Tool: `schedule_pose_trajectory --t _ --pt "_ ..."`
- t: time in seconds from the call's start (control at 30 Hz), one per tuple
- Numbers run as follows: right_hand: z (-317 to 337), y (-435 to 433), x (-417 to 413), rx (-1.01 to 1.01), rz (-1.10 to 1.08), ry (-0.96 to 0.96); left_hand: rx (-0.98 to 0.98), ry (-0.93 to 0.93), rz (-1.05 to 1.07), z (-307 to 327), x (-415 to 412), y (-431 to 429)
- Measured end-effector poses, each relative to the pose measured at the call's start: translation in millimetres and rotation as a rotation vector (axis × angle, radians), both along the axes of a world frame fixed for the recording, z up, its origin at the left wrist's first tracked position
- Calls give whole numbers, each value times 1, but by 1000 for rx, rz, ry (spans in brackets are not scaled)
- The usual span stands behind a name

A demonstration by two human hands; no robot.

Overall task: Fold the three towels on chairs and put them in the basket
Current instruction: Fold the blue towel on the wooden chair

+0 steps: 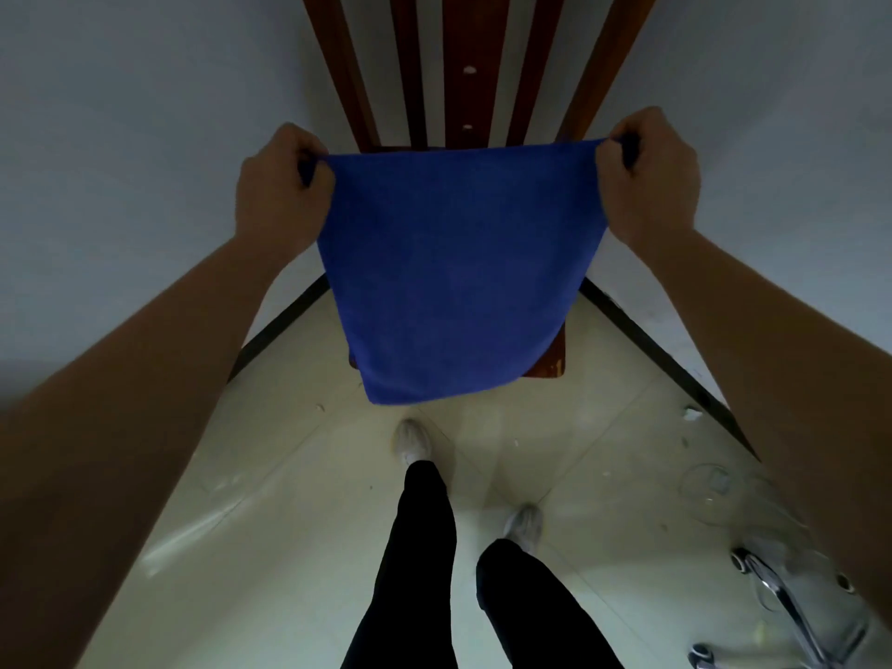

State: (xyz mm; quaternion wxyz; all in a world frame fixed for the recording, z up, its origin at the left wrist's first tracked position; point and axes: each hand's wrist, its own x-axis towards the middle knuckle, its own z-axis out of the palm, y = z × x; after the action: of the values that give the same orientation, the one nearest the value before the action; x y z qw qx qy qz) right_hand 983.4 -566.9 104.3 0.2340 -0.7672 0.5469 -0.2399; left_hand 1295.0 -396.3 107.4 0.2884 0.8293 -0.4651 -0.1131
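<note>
A blue towel [458, 268] hangs flat in the air, stretched by its top edge in front of a wooden chair [466, 84]. My left hand [282, 185] pinches the towel's top left corner. My right hand [649, 173] pinches the top right corner. The lower edge of the towel hangs free above the floor and hides most of the chair seat; only the seat's front right corner [550, 364] shows. No basket and no other towel is in view.
The slatted chair back stands against a white wall corner with dark skirting [651, 340]. Pale floor tiles [299, 475] lie below, with my legs and white shoes [412, 439]. A chrome office-chair base with castors [791, 615] is at the lower right.
</note>
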Motion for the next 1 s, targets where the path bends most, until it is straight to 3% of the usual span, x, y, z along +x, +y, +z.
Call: schedule_pose_trajectory --t 0.2,0.43,0.77,1.0 --pt "-72 -39 28 134 129 305 386 -131 -252 -78 46 -46" --pt "-132 -45 33 28 81 327 210 -239 -118 -134 43 -46" --pt "-172 47 -42 20 474 714 407 -290 -373 -186 -34 92" --pt "-189 97 -73 55 476 708 444 -283 -335 -194 -79 137"
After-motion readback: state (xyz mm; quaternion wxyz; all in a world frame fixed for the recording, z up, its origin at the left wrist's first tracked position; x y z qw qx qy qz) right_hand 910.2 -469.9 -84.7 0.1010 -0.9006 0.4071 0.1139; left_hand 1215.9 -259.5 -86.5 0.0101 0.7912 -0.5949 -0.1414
